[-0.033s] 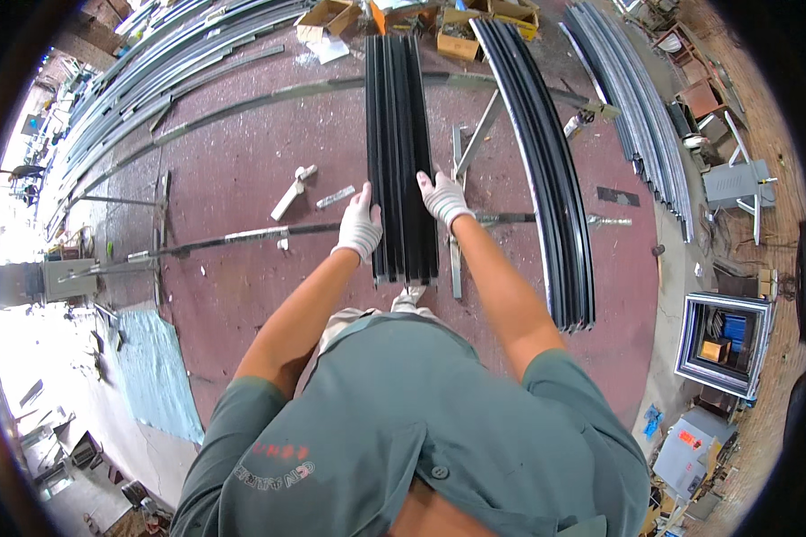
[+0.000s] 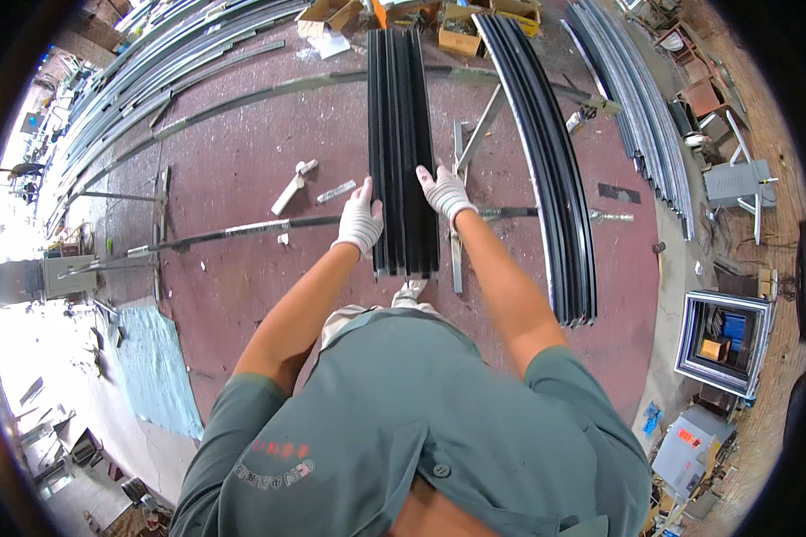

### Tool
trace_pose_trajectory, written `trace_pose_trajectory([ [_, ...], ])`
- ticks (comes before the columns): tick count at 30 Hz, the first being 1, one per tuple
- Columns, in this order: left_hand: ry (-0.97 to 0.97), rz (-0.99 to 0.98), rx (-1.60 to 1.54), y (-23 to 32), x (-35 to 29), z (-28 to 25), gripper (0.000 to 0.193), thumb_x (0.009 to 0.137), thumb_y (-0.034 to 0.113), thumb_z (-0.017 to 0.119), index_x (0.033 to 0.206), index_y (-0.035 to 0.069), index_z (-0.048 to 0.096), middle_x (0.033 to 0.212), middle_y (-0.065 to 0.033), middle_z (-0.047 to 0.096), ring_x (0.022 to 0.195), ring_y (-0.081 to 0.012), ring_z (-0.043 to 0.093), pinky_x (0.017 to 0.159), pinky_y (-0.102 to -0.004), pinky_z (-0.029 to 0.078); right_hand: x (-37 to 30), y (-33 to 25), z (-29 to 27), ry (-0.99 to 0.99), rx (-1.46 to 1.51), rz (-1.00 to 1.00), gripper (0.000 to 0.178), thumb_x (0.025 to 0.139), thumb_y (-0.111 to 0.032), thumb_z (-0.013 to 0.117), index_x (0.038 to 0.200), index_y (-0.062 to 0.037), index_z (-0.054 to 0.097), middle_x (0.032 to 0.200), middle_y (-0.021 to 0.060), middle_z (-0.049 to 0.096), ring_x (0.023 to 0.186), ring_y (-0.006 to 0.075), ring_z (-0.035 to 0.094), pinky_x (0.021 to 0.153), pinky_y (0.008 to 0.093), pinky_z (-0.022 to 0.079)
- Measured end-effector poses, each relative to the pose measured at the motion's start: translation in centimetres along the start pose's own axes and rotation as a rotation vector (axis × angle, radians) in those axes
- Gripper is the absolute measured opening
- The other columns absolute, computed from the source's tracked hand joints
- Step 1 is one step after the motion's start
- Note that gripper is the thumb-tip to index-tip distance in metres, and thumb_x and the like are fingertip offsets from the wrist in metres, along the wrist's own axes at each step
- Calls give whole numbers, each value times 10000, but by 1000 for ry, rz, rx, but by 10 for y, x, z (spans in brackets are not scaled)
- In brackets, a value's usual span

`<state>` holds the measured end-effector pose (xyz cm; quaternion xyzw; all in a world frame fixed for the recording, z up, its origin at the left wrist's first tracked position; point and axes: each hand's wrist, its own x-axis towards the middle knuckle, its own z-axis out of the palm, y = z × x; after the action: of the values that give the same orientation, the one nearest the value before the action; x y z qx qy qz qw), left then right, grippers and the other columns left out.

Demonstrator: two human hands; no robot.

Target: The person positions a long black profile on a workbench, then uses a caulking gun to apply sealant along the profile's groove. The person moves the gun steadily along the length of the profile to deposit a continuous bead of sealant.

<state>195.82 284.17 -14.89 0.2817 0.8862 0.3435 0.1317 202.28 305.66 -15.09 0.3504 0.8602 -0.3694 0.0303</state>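
Note:
Between my two hands lies a bundle of long black profiles (image 2: 401, 116), their cut ends toward me. White striped gloves cover both hands. My left hand (image 2: 361, 219) grips the bundle's left side, its thumb near the edge and its fingertips pointing away from me. From the other side, my right hand (image 2: 442, 191) holds the right edge, with the thumb over the top. The undersides of the profiles and parts of my fingers are hidden. A second black bundle of profiles (image 2: 555, 179) lies to the right, apart from my hands.
Long bars (image 2: 233, 231) run crosswise over the reddish floor (image 2: 260, 286). A white angled piece (image 2: 291, 188) and a short strip (image 2: 336, 192) lie left of my hands. Grey profiles (image 2: 640, 116) are stacked far right; cardboard boxes (image 2: 459, 34) stand at the back. A dark frame (image 2: 724, 387) lies right.

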Motion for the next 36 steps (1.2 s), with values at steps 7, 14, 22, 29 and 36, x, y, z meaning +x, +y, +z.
trace_pose_trajectory([
  [7, -120, 162, 176, 35, -80, -29, 1109, 698, 563, 845, 1546, 48, 348, 1585, -315, 287, 1398, -460, 404, 1161, -472, 366, -109, 39, -7, 438, 143, -373, 593, 918, -313, 687, 1386, 10, 523, 1352, 287, 559, 1291, 439, 499, 1096, 476, 409],
  [14, -166, 187, 338, 37, -100, -22, 1215, 568, 555, 910, 1566, 154, 346, 1631, -294, 192, 1385, -429, 435, 1130, -452, 417, -291, 144, 34, 310, -163, 6, 593, 917, -354, 674, 1391, -29, 526, 1371, 263, 540, 1261, 424, 530, 1087, 470, 431],
  [22, -25, 275, 310, 34, -106, -14, 1083, 620, 497, 903, 1519, 144, 413, 1604, -264, 284, 1333, -454, 482, 1080, -470, 458, -435, 267, 37, 18, -131, 595, 601, 945, -482, 542, 1416, -111, 549, 1435, 230, 521, 1309, 410, 511, 1109, 467, 419],
  [29, 49, 293, 322, 36, -112, -4, 1107, 609, 483, 910, 1509, 83, 403, 1592, -285, 300, 1375, -486, 421, 1136, -513, 386, -506, 356, 18, 6, 4, 767, 610, 943, -484, 532, 1409, -91, 551, 1444, 221, 523, 1353, 380, 484, 1128, 446, 403],
  [36, 425, 360, 401, 125, -153, 53, 1043, 709, 438, 866, 1534, 44, 364, 1570, -264, 352, 1438, -435, 343, 1179, -547, 281, -580, 489, 26, 56, 182, 822, 540, 916, -456, 593, 1314, -94, 634, 1295, 252, 634, 1204, 427, 604, 1032, 472, 486],
])
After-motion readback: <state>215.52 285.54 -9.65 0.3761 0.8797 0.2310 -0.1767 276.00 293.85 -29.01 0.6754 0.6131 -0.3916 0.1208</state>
